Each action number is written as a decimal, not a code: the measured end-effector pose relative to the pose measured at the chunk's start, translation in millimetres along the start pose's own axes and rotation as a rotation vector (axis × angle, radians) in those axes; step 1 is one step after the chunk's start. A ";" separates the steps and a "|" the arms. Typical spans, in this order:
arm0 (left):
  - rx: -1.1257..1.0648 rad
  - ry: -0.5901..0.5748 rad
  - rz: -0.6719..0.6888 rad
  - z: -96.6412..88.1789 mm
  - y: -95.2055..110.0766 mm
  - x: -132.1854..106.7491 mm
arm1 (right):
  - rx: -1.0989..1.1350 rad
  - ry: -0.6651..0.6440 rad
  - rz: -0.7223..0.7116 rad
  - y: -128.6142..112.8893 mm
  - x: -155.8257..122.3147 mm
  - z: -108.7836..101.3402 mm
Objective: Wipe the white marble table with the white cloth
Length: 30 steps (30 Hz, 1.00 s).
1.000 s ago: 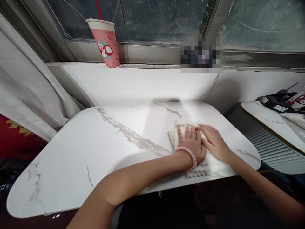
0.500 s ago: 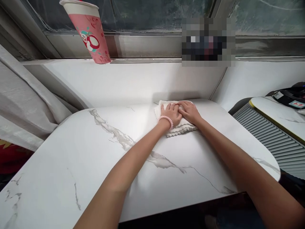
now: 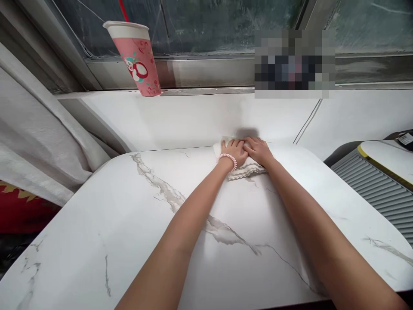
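Note:
A folded white cloth [image 3: 247, 170] with a ruffled edge lies on the white marble-patterned table [image 3: 145, 258], at its far edge against the wall. My left hand [image 3: 232, 150] is flat on the cloth with its fingers spread, a pink coiled band on the wrist. Close beside it, my right hand [image 3: 258, 150] presses on the right part of the cloth, fingers stretched forward. The two hands touch near the fingertips and hide much of the cloth.
A pink paper cup [image 3: 142, 64] with a red straw stands on the windowsill. Right of it is a blurred-out patch. A grey curtain [image 3: 38, 120] hangs at left. At right stands another table with a ribbed grey side [image 3: 371, 185].
Both hands have pushed the cloth a little farther toward the wall. The whole view has shifted, so the cup and window appear lower and farther right.

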State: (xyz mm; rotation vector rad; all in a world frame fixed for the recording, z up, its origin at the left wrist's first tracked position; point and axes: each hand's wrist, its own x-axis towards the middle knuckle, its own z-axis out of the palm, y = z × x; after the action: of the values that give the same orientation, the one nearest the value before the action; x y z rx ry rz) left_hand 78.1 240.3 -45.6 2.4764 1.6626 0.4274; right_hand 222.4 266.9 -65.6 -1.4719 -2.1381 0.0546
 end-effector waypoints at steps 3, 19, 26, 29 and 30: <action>0.007 0.008 0.000 1.8 -0.1 -0.1 | 0.006 0.015 -0.009 1.1 -1.6 0.9; 0.049 -0.051 -0.022 -9.0 21.1 -74.5 | 0.001 0.001 -0.049 -42.5 -65.6 -17.7; 0.078 -0.090 0.038 -19.0 41.4 -159.3 | -0.050 -0.023 -0.068 -89.7 -145.5 -38.4; 0.083 -0.086 0.074 -21.8 46.6 -196.6 | -0.089 -0.038 -0.072 -111.2 -181.2 -45.4; 0.083 -0.083 0.089 -22.6 47.3 -207.2 | -0.102 -0.050 -0.071 -117.9 -190.4 -47.9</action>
State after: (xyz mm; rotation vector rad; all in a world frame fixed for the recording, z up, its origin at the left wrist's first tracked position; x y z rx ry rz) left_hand 39.9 29.9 -45.2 2.5967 1.5750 0.2666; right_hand 192.4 39.8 -63.4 -1.4646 -2.2611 -0.0453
